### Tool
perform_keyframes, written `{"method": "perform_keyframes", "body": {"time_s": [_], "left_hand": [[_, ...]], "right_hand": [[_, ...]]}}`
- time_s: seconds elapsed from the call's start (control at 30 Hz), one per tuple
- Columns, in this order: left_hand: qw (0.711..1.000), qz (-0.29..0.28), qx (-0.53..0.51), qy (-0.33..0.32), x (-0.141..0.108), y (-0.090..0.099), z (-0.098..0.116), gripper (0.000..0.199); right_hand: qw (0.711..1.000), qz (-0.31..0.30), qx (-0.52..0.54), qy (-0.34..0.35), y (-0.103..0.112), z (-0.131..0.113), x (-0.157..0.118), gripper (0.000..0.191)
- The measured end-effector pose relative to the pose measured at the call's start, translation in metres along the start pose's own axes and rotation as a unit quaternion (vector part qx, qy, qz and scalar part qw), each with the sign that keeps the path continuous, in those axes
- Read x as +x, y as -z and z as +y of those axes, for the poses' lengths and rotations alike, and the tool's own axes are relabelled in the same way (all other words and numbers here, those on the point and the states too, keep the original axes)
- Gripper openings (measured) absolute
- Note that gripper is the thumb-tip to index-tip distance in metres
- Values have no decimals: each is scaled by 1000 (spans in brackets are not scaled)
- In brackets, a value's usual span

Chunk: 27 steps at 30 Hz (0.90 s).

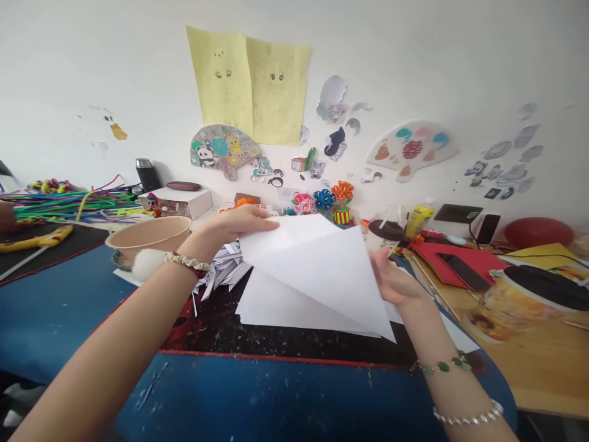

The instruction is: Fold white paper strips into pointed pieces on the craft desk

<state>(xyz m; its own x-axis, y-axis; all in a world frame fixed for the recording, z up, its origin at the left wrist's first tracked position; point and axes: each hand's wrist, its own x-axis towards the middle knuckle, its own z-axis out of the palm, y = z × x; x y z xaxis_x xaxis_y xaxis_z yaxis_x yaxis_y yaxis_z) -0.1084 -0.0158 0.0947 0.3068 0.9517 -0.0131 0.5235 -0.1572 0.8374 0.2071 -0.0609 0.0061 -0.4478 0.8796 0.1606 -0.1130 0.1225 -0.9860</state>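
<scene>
Several white paper sheets (317,270) are fanned out at angles over a dark mat, some raised above others. My left hand (248,221) is closed on the far left part of the upper sheets, its thumb lying on top and its other fingers partly hidden. At the right edge of the sheets is my right hand (393,276), palm turned inward and fingers loosely apart. Its fingertips are partly behind the paper, and I see no clear pinch. A heap of cut white paper strips (225,270) lies beside the sheets, below my left wrist.
The dark mat (276,348) lies on a blue table surface (230,399). At left are a beige bowl (150,234), a white fluffy ball (148,265) and a yellow-handled tool (37,239). At right stand a lidded cup (519,304) and a red folder (446,258) with a phone.
</scene>
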Motion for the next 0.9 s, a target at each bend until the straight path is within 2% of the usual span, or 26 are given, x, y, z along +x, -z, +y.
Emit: {"method": "perform_keyframes", "body": {"time_s": [0.03, 0.1, 0.2, 0.27, 0.37, 0.43, 0.57, 0.7, 0.9], "left_hand": [[999, -11, 16, 33, 3, -6, -8, 34], [998, -16, 48, 48, 10, -17, -24, 36], [991, -44, 123, 1, 21, -28, -39, 33], [981, -60, 182, -12, 28, -33, -42, 36], [967, -45, 249, 8, 38, -39, -42, 49], [961, -26, 275, 8, 43, -45, -43, 54], [958, 0, 286, -14, 49, -53, -47, 36], [959, 17, 280, -50, 45, -57, -44, 25], [921, 79, 364, -112, 29, -62, -32, 24]], "right_hand": [[1000, -8, 13, -26, 1, 8, -1, 70], [995, 7, 35, -90, 2, 25, 0, 61], [977, 92, 17, -193, 3, 44, 8, 46], [969, 103, -6, -226, 4, 50, 16, 39], [978, 52, 1, -204, 3, 51, 31, 40], [981, 54, 13, -185, 1, 51, 38, 39], [978, 115, 7, -174, 2, 59, 42, 37], [981, 116, 16, -155, 6, 66, 40, 37], [982, 118, 28, -145, 9, 63, 39, 37]]}}
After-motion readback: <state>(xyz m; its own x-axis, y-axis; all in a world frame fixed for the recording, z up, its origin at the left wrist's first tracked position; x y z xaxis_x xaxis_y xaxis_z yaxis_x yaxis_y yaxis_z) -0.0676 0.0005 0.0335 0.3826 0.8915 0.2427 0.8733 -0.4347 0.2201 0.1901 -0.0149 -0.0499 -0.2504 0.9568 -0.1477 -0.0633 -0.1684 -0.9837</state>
